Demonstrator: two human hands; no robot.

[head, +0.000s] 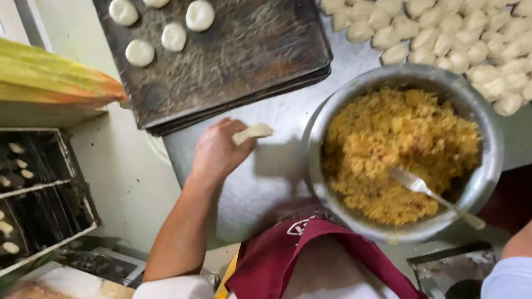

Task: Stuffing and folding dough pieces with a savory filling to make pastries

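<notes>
A steel table was seen to carry everything, and on it a large metal bowl was filled nearly to the rim with yellow crumbly filling, a single fork left lying in it with its handle over the near rim. To the far left a stack of dark baking trays was set, its top tray bearing five shaped white rounds at the far corner, one of them cut by the frame edge. At the far right a crowded heap of raw dough pieces was spread, too many and too overlapped to be counted exactly. Between tray and bowl the left hand was held above the table, its fingers closed around one small flattened dough piece, pinched at one end. The right hand was not shown; only a forearm at the right edge could be made out. It was judged that the piece would be best kept flat and evenly thin, supported from beneath, so that it would not tear or sag.
</notes>
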